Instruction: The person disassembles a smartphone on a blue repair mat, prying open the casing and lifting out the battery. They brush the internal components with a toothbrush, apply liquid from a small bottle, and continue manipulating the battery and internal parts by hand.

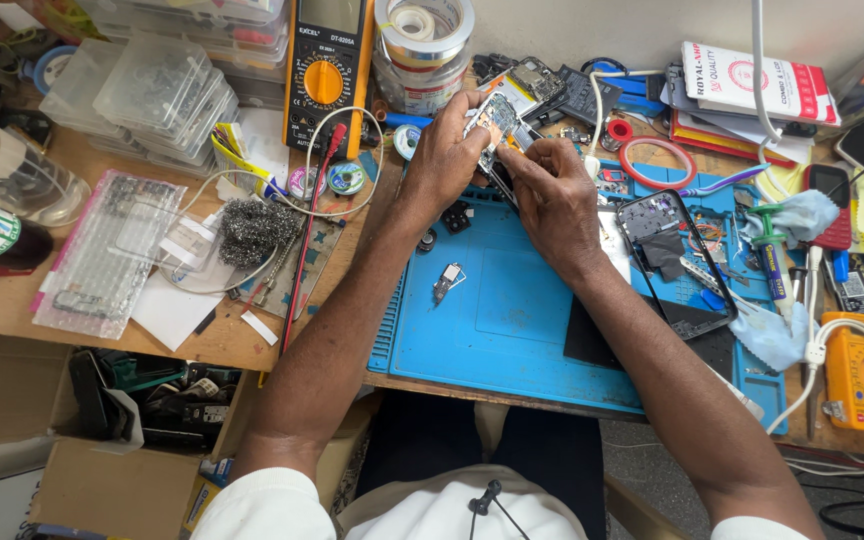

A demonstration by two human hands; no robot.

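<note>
My left hand (444,150) grips a small phone circuit board (498,118), holding it tilted above the far edge of the blue work mat (512,320). My right hand (554,195) pinches the same board from the lower right, fingertips meeting the left hand's. An opened phone body (674,262) lies on the mat to the right of my right wrist. A small metal part (448,280) rests on the mat below my left forearm.
A yellow multimeter (326,70) and tape rolls (422,45) stand at the back. Steel wool (252,228), wires and clear plastic cases (157,90) lie left. A glue tube (774,265), cloths, an orange meter (860,375) sit right. An open cardboard box (142,400) sits below the table's left.
</note>
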